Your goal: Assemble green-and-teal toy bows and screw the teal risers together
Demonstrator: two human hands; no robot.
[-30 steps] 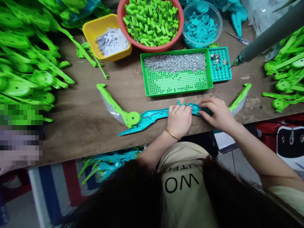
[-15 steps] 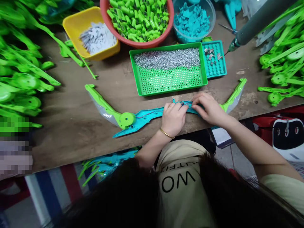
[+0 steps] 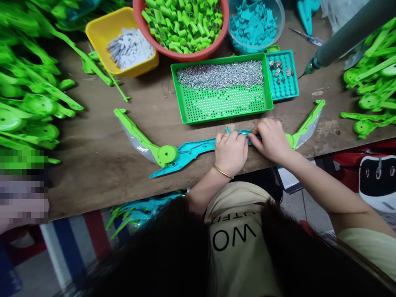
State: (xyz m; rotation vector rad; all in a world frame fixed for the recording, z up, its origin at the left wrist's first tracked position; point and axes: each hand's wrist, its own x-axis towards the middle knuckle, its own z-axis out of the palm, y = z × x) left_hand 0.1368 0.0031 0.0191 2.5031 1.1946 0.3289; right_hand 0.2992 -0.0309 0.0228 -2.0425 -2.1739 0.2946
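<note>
I could see a yellow tub [image 3: 100, 31] full of small gray-white bits [image 3: 131, 49], next to a red bowl [image 3: 192, 56] piled with little green tubes [image 3: 182, 24]. Beside that, a clear tub [image 3: 281, 18] had blue bits [image 3: 253, 24] in it. Nearer to me, a green tray [image 3: 229, 103] held lots of tiny silver bits [image 3: 219, 74] along its far side, and a small blue tray [image 3: 283, 91] next to it had a few round metal bits [image 3: 275, 65].

The long blue piece [image 3: 192, 150], with a green arm at each end, lay on the desk [image 3: 86, 165] in front of the green tray. The left hand [image 3: 231, 153] was curled over its middle; I couldn't tell how tightly. The right hand [image 3: 272, 139] was bent, thumb and fingers close together, but I couldn't tell if it held anything.

A second before, I saw a gap between the hands and wider right fingers. Now the right thumb was just beside the left fingers. The tubs and trays had stayed put.
</note>
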